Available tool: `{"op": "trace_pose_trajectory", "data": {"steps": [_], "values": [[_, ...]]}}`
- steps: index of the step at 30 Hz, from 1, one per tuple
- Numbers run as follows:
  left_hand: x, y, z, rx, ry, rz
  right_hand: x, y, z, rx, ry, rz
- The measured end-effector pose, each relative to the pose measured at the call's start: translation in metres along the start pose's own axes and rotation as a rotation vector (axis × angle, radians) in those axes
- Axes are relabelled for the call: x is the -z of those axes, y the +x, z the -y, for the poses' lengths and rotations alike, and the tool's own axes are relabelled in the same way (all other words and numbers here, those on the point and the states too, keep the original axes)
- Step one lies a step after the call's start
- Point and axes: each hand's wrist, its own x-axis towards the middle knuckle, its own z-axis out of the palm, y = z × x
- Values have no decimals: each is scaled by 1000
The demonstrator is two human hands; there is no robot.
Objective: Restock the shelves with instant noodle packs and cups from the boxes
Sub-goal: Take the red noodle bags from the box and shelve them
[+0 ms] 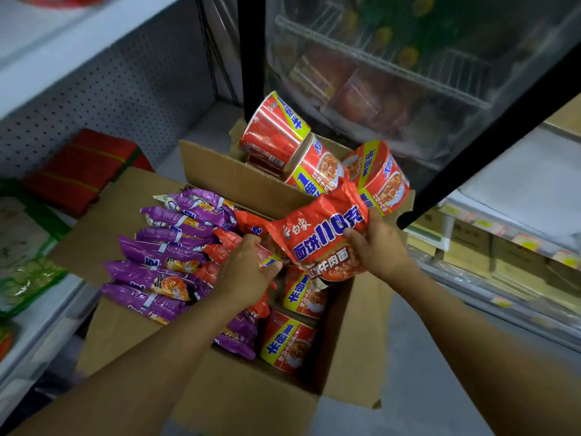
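I lean over an open cardboard box (220, 388) on the shop floor, packed with purple noodle packs (166, 247) in a leaning row along its 9 o'clock side, orange-red packs wedged in the middle, and red noodle cups (287, 343) lying on their sides toward 3 o'clock. A second open box (226, 174), at 12 o'clock from the first and touching it, holds more red cups (275, 124) tipped at odd angles, one stacked above the others. My right hand (375, 243) grasps a red noodle pack (317, 237) by its 3 o'clock edge, thumb across the printed front, holding it tilted above the cups in the near box. My left hand (246, 272), just beside it at 8 o'clock, curls its fingers round the crinkled end of another orange-red pack (265, 256) in the box; the held pack's lower corner overlaps that hand's fingertips. At 9 o'clock a white shelf (41, 325) carries green packets (25, 247) and a red bundle (81, 171) against a pegboard back. At 1 o'clock stands a glass-door cooler (408, 73), its contents blurred.
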Motion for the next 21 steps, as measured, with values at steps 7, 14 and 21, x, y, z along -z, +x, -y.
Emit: {"op": "trace_pose_trajectory", "data": {"steps": [7, 14, 21], "values": [[17, 1, 6, 162, -564, -120, -13, 6, 40, -67, 594, 296], [38, 4, 33, 198, -842, -319, -67, 23, 73, -142, 654, 433], [69, 14, 65, 188, -886, -525, -102, 41, 67, -39, 302, 122]]}}
